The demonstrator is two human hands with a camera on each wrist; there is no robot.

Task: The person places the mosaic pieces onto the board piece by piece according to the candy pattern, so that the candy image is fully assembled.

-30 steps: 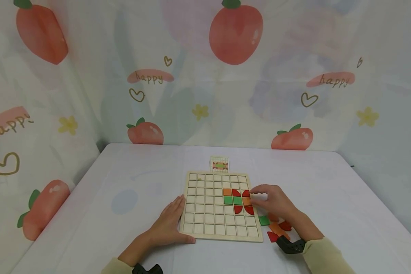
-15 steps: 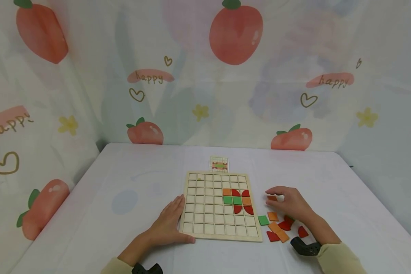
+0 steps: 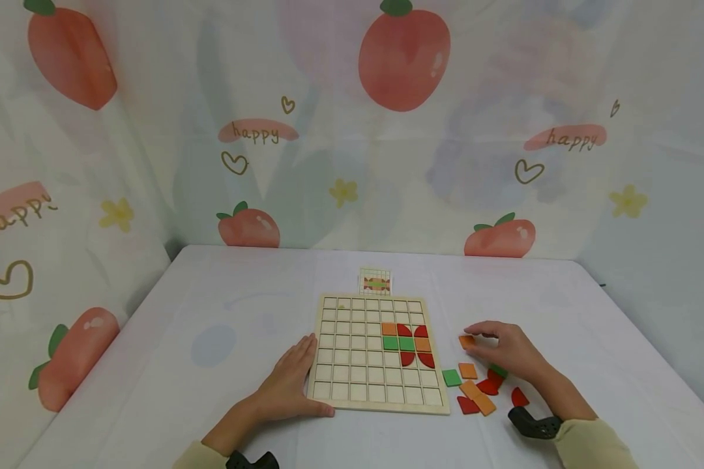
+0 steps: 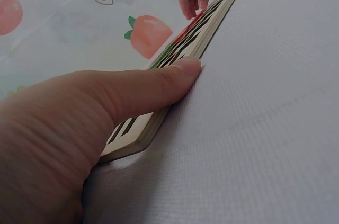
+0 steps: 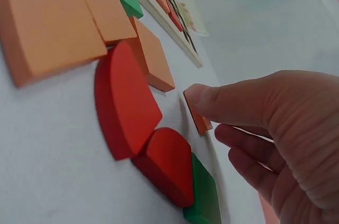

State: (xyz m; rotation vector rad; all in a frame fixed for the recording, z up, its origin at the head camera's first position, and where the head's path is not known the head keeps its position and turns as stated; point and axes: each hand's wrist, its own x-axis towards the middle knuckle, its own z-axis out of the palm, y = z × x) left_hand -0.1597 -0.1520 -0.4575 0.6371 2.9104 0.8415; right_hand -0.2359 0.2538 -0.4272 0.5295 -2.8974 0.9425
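Note:
A wooden grid board [image 3: 358,374] lies flat on the table. My left hand [image 3: 287,385] rests at its near left corner, fingers straight along the left side, thumb against the front edge. Right of the board, my right hand [image 3: 509,350] pinches a small orange square tile [image 3: 465,341] low over the tabletop. In the right wrist view the thumb covers one end of that orange tile [image 5: 201,120]. Set in the board's right half are green square tiles [image 3: 406,344], orange squares [image 3: 389,329] and red rounded tiles [image 3: 425,359].
Loose tiles lie between the board and my right forearm: a green square [image 3: 452,378], orange squares [image 3: 468,371] and red rounded pieces [image 3: 519,397], some touching. A small pattern card [image 3: 375,272] sits behind the board. A printed cloth [image 3: 328,195] hangs behind the table.
My right hand has left the orange tile at the board's right edge, moved right, and come down on a loose orange tile. My left hand and the board have stayed put.

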